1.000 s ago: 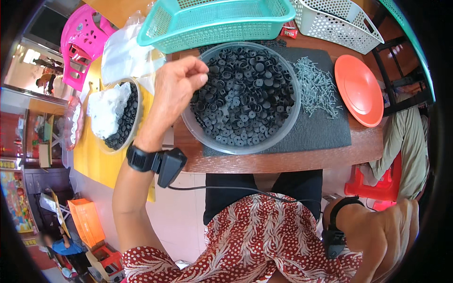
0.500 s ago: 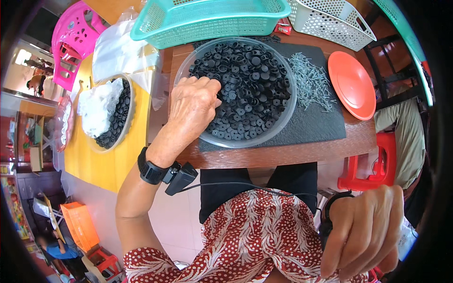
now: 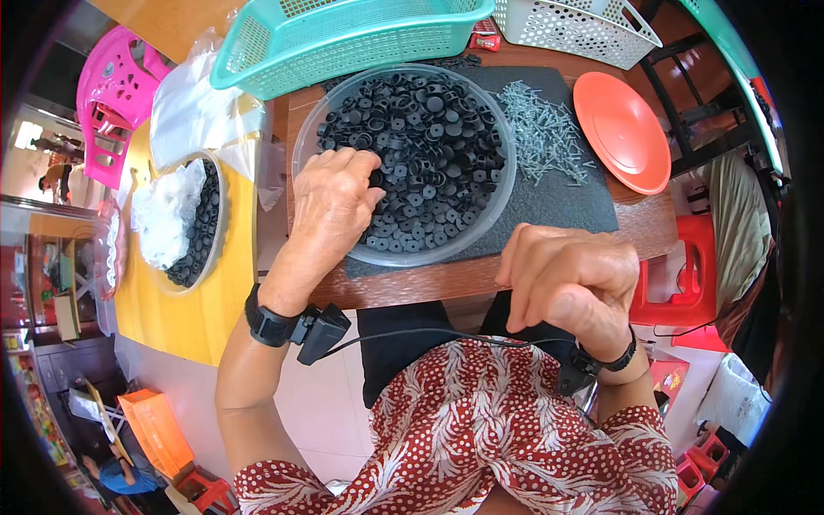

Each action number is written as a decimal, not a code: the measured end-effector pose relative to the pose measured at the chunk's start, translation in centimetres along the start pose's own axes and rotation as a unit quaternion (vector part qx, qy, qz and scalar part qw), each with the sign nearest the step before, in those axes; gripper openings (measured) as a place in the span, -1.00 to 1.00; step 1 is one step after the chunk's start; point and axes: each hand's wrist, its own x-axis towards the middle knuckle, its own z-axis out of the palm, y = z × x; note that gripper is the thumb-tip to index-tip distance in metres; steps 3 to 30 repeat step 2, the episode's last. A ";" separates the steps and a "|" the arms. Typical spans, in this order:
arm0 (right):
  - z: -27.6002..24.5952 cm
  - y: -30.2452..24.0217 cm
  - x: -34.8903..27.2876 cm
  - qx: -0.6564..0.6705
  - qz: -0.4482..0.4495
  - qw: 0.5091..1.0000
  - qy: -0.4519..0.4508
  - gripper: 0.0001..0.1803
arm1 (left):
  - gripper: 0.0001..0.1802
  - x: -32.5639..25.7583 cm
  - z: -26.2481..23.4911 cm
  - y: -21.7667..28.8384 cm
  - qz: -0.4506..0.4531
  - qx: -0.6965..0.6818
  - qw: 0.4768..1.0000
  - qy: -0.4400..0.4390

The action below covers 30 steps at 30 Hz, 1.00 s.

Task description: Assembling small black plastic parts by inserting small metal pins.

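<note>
A wide clear plastic bowl (image 3: 508, 184) full of small black plastic caps (image 3: 429, 137), several with a hole in the middle, stands on the table. Over its left side, my left hand (image 3: 337, 196) is closed with fingertips curled down at the caps; what they pinch, if anything, is hidden. My right hand (image 3: 577, 276) hangs in the air at the table's front edge, right of the bowl. Its fingers are bent and closed, and whatever they may hold cannot be made out. A pile of silver screws (image 3: 547, 133) lies on the dark mat (image 3: 566, 210) beside the bowl.
A red-orange plate (image 3: 622, 129) lies at the right; a green basket (image 3: 360, 56) and a white basket (image 3: 571, 34) stand at the back. On the yellow table (image 3: 142, 313) sits another bowl of black caps with a plastic bag (image 3: 167, 215) on top. A cable joins my wrists.
My right hand has swung up and inward from the lower right to the table's front edge. My left hand stays at the bowl. The whole view has shifted slightly.
</note>
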 end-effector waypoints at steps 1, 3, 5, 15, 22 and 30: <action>0.0 0.2 0.0 -0.014 0.021 1.000 -0.002 -0.81 | -0.71 0.1 0.0 0.0 -0.005 0.005 1.000 -0.016; -0.2 0.3 0.0 -0.030 0.027 0.999 -0.010 -0.78 | -0.69 0.2 0.1 0.1 -0.010 0.008 0.999 -0.032; -0.2 0.3 0.0 -0.030 0.027 0.999 -0.010 -0.78 | -0.69 0.2 0.1 0.1 -0.010 0.008 0.999 -0.032; -0.2 0.3 0.0 -0.030 0.027 0.999 -0.010 -0.78 | -0.69 0.2 0.1 0.1 -0.010 0.008 0.999 -0.032; -0.2 0.3 0.0 -0.030 0.027 0.999 -0.010 -0.78 | -0.69 0.2 0.1 0.1 -0.010 0.008 0.999 -0.032; -0.2 0.3 0.0 -0.030 0.027 0.999 -0.010 -0.78 | -0.69 0.2 0.1 0.1 -0.010 0.008 0.999 -0.032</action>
